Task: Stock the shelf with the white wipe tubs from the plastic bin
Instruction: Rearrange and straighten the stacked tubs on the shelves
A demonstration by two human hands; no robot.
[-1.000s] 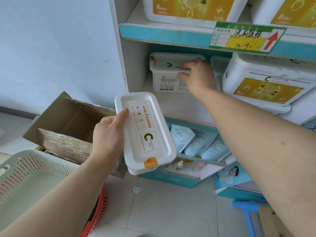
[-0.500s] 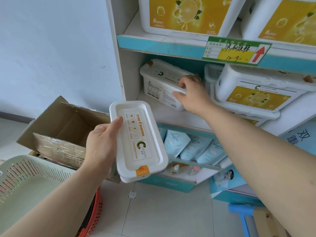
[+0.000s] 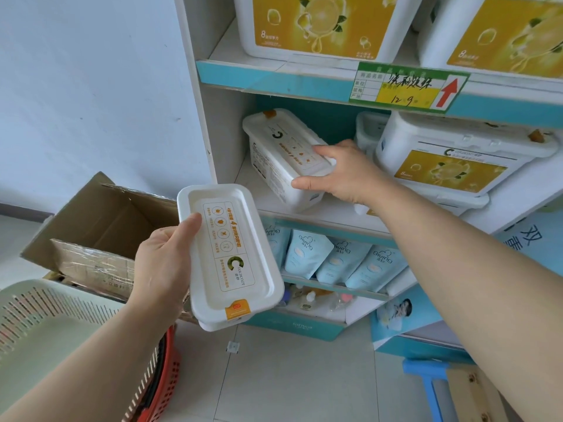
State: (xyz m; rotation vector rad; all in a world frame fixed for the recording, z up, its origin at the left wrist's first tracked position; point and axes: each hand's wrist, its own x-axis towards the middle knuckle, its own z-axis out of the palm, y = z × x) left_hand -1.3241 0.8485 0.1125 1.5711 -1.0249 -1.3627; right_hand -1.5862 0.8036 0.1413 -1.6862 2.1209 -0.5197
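Note:
My left hand [image 3: 164, 263] grips a white wipe tub [image 3: 231, 254] by its left side, lid toward me, orange tab at the near end, held in front of the shelf unit. My right hand [image 3: 344, 175] holds the near end of a second white wipe tub [image 3: 280, 147], thumb under its end and fingers over the lid. That tub lies skewed on the middle shelf [image 3: 304, 213], at its left. The pale green plastic bin [image 3: 45, 324] sits at the lower left; its visible inside shows no tubs.
Larger white tubs with yellow labels [image 3: 451, 166] fill the right of the middle shelf and the shelf above. Blue pouches [image 3: 332, 260] stand on the lower shelf. An open cardboard box [image 3: 100, 233] is left of the unit, a red basket [image 3: 164, 379] under the bin.
My right hand has turned the shelf tub from crosswise to pointing diagonally out, and pulled its near end toward me. The left hand's tub has stayed where it was.

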